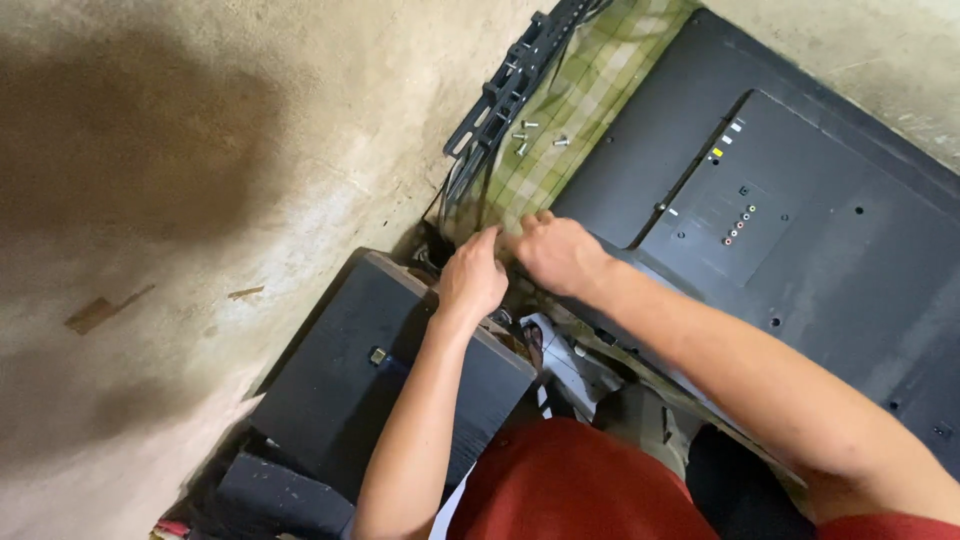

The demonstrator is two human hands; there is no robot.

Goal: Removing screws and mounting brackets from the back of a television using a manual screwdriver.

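A flat black television (800, 230) lies face down on a green checked cloth (580, 100), its back panel up. My left hand (472, 275) and my right hand (555, 250) meet at the television's near corner, fingers curled down onto the cloth's edge. What they pinch is hidden under the fingers. Several loose silver screws (527, 135) rest on the cloth above my hands. A black metal wall bracket (510, 85) lies along the cloth's left edge.
A black box-shaped unit (350, 380) sits under my left forearm on the concrete floor (200, 200). Coloured sockets (740, 225) dot the television's rear panel. My red garment (580, 485) fills the bottom centre.
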